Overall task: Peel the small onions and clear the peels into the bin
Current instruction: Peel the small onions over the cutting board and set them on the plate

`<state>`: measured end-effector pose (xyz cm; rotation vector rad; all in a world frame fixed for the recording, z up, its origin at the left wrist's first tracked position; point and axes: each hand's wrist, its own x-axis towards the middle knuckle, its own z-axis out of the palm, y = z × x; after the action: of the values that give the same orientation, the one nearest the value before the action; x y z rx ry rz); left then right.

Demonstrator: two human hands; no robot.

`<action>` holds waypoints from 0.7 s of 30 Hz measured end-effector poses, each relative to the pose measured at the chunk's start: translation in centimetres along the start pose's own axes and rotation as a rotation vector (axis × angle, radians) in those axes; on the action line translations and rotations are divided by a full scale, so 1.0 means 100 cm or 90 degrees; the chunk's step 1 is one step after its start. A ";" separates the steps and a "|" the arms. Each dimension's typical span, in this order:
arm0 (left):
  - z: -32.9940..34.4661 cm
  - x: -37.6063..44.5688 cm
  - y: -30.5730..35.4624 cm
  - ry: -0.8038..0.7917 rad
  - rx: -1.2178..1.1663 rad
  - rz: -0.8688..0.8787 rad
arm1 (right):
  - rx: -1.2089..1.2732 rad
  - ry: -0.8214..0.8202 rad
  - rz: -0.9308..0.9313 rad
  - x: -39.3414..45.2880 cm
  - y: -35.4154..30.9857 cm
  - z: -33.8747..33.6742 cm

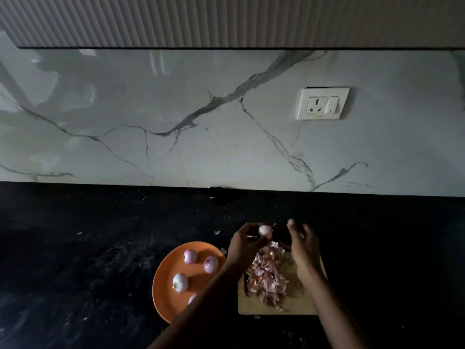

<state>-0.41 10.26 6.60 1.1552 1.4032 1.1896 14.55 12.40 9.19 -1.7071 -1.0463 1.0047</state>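
I am pinching a small pale peeled onion [264,230] in my left hand [245,244]. My right hand [303,244] is hovering just beside it, fingers apart and relaxed, above the pinkish papery peels [266,275] lying below both sets of fingers.

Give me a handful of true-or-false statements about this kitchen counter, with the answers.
1. The left hand holds a small onion. True.
2. The orange plate holds only peels. False: it holds peeled onions; the peels are heaped on the wooden cutting board.
3. The right hand grips a knife. False: its fingers are loosely spread and no knife shows in it.
4. A white wall socket is mounted on the marble backsplash. True.
5. The plate lies to the right of the cutting board. False: it lies to its left.
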 end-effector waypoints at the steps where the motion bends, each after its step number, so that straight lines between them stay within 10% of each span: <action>1: -0.002 0.000 -0.002 -0.001 0.012 -0.003 | 0.021 -0.021 -0.008 -0.001 -0.002 -0.003; 7: -0.003 -0.001 0.000 0.011 0.113 0.002 | 0.028 -0.289 -0.028 -0.005 -0.002 -0.010; 21: -0.011 -0.005 -0.018 -0.144 0.366 -0.023 | 0.301 -0.274 0.122 0.010 0.005 -0.022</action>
<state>-1.62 9.44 4.99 1.5911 1.6269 0.6093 16.96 12.60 9.19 -1.2428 -0.8203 1.6492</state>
